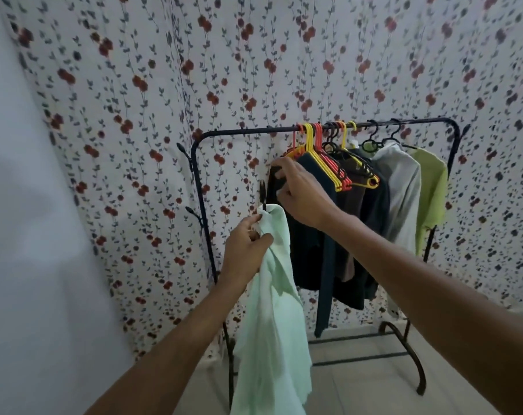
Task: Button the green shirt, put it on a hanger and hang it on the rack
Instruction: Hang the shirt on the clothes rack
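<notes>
Flowered cloth [134,85] hangs behind the rack [254,131]. At 6 o'clock the left hand [245,250] grips the green shirt [272,310]; the right hand [302,196] holds dark clothes [311,259]. The bunched shirt may slip down.

Shirt [272,310] left of garments [374,211] (hangers [326,163] above) on rack [254,133].

The left hand [248,247] grips the pale green shirt [272,324] near its top, the cloth hanging down in front of the black rack [254,131]; the right hand [302,196] holds the shoulder of a dark garment [311,250] hanging beside coloured hangers [323,157]
</notes>
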